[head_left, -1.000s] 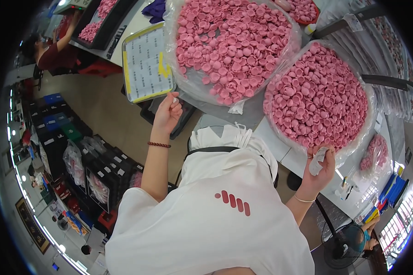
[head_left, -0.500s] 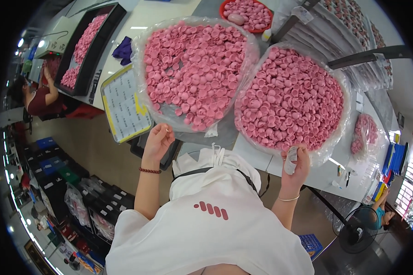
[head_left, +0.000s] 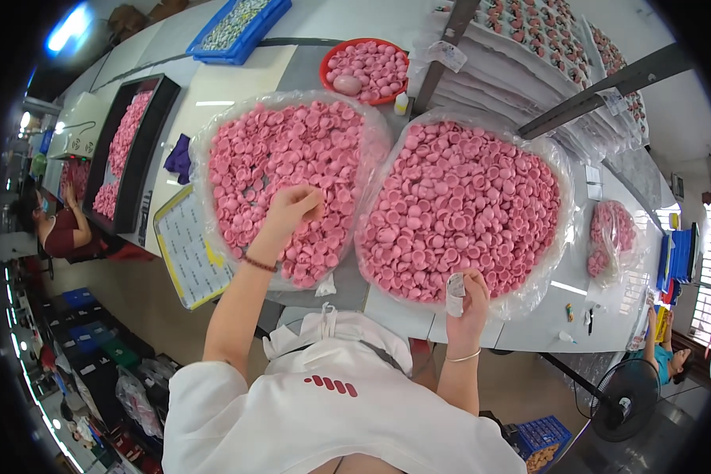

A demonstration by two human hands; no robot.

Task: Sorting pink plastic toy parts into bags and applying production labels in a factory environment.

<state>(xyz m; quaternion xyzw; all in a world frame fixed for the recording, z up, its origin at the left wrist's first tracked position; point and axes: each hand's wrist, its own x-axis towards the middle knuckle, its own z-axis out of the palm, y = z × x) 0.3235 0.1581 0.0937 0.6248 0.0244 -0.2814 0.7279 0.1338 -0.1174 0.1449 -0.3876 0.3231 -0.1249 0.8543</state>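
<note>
My left hand [head_left: 296,207], a beaded bracelet on its wrist, is over a clear plastic bag [head_left: 381,134] spread open and full of small pink cup-shaped pieces [head_left: 308,142]. Its fingers are pinched together; whatever lies between them is too small to make out. At the near edge of a second open bag [head_left: 565,170], also heaped with pink cups [head_left: 466,197], my right hand [head_left: 474,300] is closed on a white printed paper label [head_left: 455,295]. The label stands out on the thumb side of that hand.
A yellow-edged printed board [head_left: 186,253] lies left of the bags. Behind stand a red basin [head_left: 324,75] of pink pieces and a blue tray [head_left: 241,31]. A metal rack post [head_left: 450,47] rises behind the bags. A tied bag [head_left: 612,237] sits at right; a fan [head_left: 624,399] stands beyond.
My left hand has moved forward and right, from the near edge to over the left bag. My right hand still grips the label. The whole view has shifted.
</note>
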